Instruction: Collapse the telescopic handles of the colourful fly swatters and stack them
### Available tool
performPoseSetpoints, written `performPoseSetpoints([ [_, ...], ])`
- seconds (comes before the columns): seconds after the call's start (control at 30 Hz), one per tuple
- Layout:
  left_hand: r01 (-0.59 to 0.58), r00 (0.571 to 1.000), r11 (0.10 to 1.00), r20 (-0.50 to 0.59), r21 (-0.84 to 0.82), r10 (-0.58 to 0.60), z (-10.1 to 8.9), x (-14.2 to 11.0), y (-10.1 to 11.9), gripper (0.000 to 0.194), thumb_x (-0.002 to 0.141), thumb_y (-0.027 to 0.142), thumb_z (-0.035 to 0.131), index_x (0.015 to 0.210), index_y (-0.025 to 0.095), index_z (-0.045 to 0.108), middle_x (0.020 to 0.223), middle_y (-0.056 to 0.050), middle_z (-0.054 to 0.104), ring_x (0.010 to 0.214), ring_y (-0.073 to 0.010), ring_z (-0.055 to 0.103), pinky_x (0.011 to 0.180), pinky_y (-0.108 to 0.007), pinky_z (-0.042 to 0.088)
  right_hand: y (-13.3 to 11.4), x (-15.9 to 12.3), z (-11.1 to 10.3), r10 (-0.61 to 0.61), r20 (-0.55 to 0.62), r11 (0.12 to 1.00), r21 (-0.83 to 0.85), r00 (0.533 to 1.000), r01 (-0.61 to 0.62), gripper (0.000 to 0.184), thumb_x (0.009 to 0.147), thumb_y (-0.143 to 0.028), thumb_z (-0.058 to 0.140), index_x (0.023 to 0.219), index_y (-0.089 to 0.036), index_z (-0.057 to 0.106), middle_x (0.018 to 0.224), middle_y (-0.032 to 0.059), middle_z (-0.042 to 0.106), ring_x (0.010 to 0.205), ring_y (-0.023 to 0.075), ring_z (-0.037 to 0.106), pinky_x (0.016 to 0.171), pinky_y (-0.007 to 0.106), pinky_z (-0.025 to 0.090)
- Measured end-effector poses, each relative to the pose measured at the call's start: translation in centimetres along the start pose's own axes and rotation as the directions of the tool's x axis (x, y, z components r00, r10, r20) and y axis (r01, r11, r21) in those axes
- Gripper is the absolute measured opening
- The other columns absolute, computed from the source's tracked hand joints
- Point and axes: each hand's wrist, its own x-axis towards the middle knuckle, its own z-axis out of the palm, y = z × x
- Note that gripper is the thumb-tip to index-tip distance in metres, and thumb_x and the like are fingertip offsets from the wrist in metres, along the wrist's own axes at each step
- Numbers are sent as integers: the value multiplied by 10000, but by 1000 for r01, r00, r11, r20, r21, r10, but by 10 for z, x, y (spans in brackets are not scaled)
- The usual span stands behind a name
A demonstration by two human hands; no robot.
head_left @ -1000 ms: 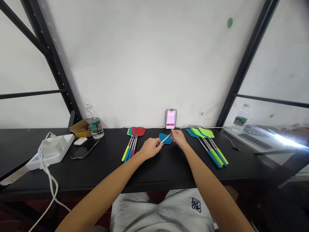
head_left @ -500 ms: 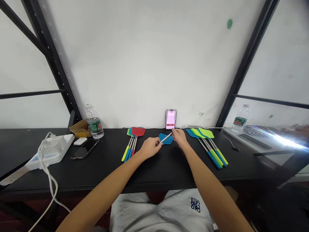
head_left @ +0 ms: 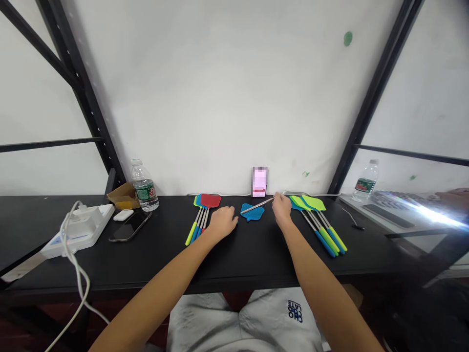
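My right hand (head_left: 282, 208) is closed on one end of a thin metal rod (head_left: 257, 205). The rod slants left, its free end over a blue fly swatter head (head_left: 252, 213) that lies flat on the black table. My left hand (head_left: 223, 222) is closed, apart from the rod, beside the left group of fly swatters. A small bit of blue shows at its fingertips; what it is I cannot make out. Those left swatters have red (head_left: 210, 200), blue and yellow-green heads. Right of my right hand lies another group, with yellow-green heads (head_left: 314, 203) and blue and green handles.
A phone (head_left: 259, 182) with a lit screen leans against the wall. On the left are a water bottle (head_left: 145, 188), a dark phone (head_left: 130, 227), a white case (head_left: 123, 215), a cardboard box (head_left: 123, 196) and a white power strip (head_left: 78, 230) with cables. A short cable (head_left: 353, 220) lies at right.
My hands have moved apart, the right one going right with the rod and the left one going left. The rod's left end, formerly at my left hand, is now free of it.
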Motion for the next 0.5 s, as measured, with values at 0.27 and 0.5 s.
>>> performPoseSetpoints([
  [0.27,-3,1000,998,31,55,1,1,0,-5,307,859,457,579,954,165,592,1061,-126,599,1017,-267,572,805,-328,442,-6,-3,-3,-6,-150,999,47,989,13,488,920,-530,331,608,-206,520,558,45,512,625,209,469,609,299,343],
  [0.5,-57,994,998,94,36,53,7,2,-8,185,871,362,567,885,185,621,1009,-97,615,960,-241,590,768,-313,448,-6,-3,-2,-34,-168,999,20,985,38,485,937,-502,333,555,-217,425,557,37,488,590,182,397,600,302,287],
])
